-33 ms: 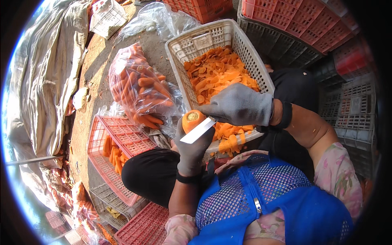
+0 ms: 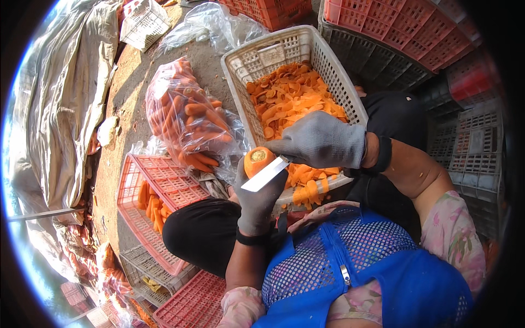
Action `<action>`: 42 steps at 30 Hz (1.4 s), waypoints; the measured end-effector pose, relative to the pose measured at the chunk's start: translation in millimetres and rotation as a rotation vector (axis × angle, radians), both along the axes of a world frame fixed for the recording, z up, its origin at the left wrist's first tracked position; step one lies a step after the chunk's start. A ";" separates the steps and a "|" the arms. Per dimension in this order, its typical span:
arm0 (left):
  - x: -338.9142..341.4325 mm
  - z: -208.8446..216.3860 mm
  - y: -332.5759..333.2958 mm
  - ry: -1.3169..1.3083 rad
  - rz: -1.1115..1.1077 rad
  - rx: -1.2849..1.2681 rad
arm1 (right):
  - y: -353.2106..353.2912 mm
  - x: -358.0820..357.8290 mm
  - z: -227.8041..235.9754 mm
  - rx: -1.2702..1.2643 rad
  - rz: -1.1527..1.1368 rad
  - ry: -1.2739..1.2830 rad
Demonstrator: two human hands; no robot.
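Grey work gloves cover both hands. My left hand [image 2: 256,203] is closed around a thick carrot [image 2: 259,159], its cut end facing up. In my right hand [image 2: 324,143] is a knife [image 2: 266,175], gripped by a handle that the fingers hide. The flat, pale blade slants down to the left, across the front of the carrot and over the left glove's fingers. Beyond both hands, a whitish plastic crate [image 2: 240,90] holds a heap of orange carrot peelings and slices [image 2: 298,98]; some peelings [image 2: 310,192] hang over its near rim.
Left of the crate lies a clear plastic bag of carrots [image 2: 188,117]. A tilted pink crate [image 2: 164,177] with peeled carrots [image 2: 156,210] stands by my left knee [image 2: 197,232]. Red crates [image 2: 402,30] are stacked at the far right, grey crates [image 2: 470,147] beside me. Crumpled sheeting [image 2: 65,98] lines the left.
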State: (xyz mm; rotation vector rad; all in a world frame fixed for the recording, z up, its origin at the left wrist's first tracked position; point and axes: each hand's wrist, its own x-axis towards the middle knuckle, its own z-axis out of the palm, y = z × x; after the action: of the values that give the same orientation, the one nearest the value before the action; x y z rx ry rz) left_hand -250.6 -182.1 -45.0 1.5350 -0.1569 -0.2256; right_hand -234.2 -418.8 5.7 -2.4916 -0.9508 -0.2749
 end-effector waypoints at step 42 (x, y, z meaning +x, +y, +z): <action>104.1 11.7 342.3 -0.015 0.776 -0.412 | -19.0 34.1 -57.7 -0.067 -0.240 0.435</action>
State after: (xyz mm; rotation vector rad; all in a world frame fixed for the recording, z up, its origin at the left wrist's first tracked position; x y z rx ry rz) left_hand -146.5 160.2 -33.3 1.0905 0.3634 0.4141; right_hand -200.1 -437.9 -51.9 -2.5730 -0.4928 0.2235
